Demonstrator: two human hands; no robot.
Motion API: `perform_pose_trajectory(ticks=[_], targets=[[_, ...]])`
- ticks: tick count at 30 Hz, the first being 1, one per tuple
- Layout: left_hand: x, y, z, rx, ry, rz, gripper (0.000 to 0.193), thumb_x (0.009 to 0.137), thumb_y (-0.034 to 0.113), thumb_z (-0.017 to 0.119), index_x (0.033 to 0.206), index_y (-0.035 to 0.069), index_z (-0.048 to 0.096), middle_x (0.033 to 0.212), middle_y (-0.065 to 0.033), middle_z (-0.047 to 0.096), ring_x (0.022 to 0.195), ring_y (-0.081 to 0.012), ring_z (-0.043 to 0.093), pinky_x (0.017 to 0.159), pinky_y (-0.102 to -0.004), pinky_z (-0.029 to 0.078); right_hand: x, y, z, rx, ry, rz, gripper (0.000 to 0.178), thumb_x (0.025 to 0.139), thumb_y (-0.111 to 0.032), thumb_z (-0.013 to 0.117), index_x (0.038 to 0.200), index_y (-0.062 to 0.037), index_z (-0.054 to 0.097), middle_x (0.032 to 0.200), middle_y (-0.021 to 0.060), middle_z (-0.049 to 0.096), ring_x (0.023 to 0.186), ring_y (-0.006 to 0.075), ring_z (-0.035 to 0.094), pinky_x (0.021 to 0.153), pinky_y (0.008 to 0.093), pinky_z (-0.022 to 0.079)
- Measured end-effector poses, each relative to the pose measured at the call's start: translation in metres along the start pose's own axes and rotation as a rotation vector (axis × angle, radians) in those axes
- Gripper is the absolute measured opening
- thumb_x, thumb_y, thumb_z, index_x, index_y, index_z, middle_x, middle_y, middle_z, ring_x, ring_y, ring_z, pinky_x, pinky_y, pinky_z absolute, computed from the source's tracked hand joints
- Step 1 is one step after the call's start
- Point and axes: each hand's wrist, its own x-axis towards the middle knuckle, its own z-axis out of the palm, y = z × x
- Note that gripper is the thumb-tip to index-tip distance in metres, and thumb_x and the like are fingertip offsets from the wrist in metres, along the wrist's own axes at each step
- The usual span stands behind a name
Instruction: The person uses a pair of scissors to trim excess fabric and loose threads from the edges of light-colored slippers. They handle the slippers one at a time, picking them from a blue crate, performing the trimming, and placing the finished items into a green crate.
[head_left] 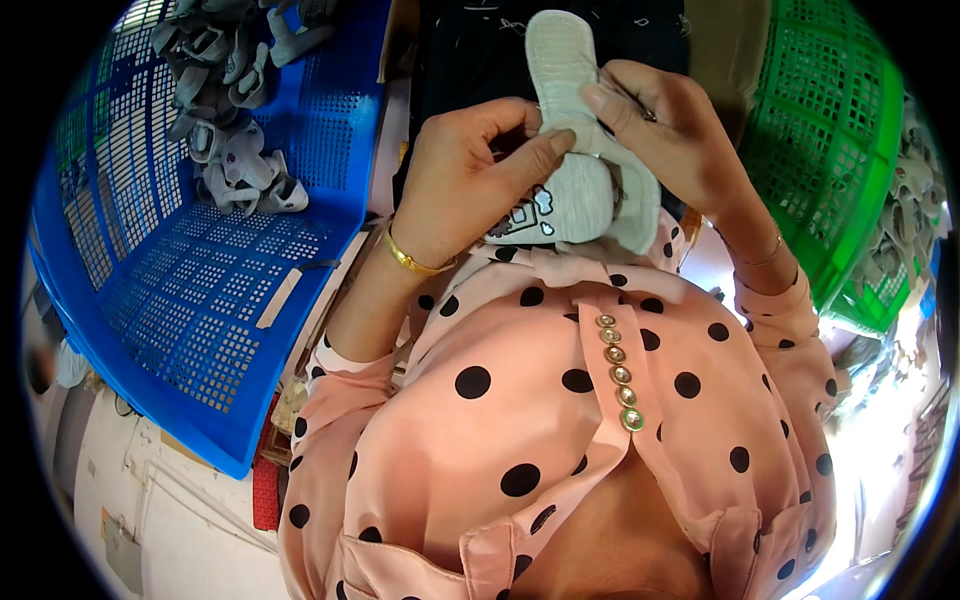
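A pale grey fabric shoe upper [583,190] lies in front of my chest, held between both hands. Its padded flap [560,60] sticks up away from me, and a dark outlined print with light blue patches shows on its lower left part. My left hand [480,165] grips it from the left, thumb pressed on the fabric near the base of the flap. From the right, my right hand [665,125] pinches its edge, with the thumb on top and the other fingers curled. Whatever lies under the fingers is hidden.
On the left stands a blue plastic basket [300,235] with several grey shoe uppers [240,165] piled at its far end. A green basket [815,150] is on the right, with more pale pieces [905,215] beyond its wall. Dark cloth [465,60] with thread scraps lies ahead.
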Motion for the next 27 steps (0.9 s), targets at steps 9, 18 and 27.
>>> perform_pose_trajectory(ticks=[9,18,27], targets=[[0.014,-0.015,0.01,-0.362,0.118,0.003,0.022,0.092,0.017,0.067,0.078,0.0,0.064,0.066,0.003,0.059,0.059,-0.0004,0.049,0.051,-0.0172,0.037,-0.038,0.012,-0.017,-0.253,0.062,0.009,0.032,0.079,-0.021,0.075,0.1,-0.002,0.06,0.068,0.0131,0.063,0.061,0.0301,0.062,0.056,0.0331,0.047],[0.038,-0.026,0.0,0.381,0.538,0.367,0.013,0.093,0.011,0.058,0.083,0.005,0.064,0.074,-0.0088,0.065,0.066,-0.0241,0.063,0.059,-0.032,0.048,-0.051,0.045,-0.003,-0.092,0.172,0.077,0.023,0.08,-0.009,0.065,0.099,0.0027,0.058,0.061,0.0148,0.055,0.051,0.0226,0.051,0.051,0.0319,0.043],[0.031,-0.016,0.012,1.086,-0.168,1.011,0.024,0.077,0.013,0.066,0.1,0.01,0.069,0.106,-0.0026,0.065,0.109,-0.0213,0.057,0.094,-0.033,0.046,-0.042,0.045,-0.001,-0.111,0.112,0.095,0.022,0.081,-0.014,0.064,0.097,-0.0011,0.058,0.066,0.0124,0.058,0.056,0.0253,0.054,0.055,0.032,0.044]])
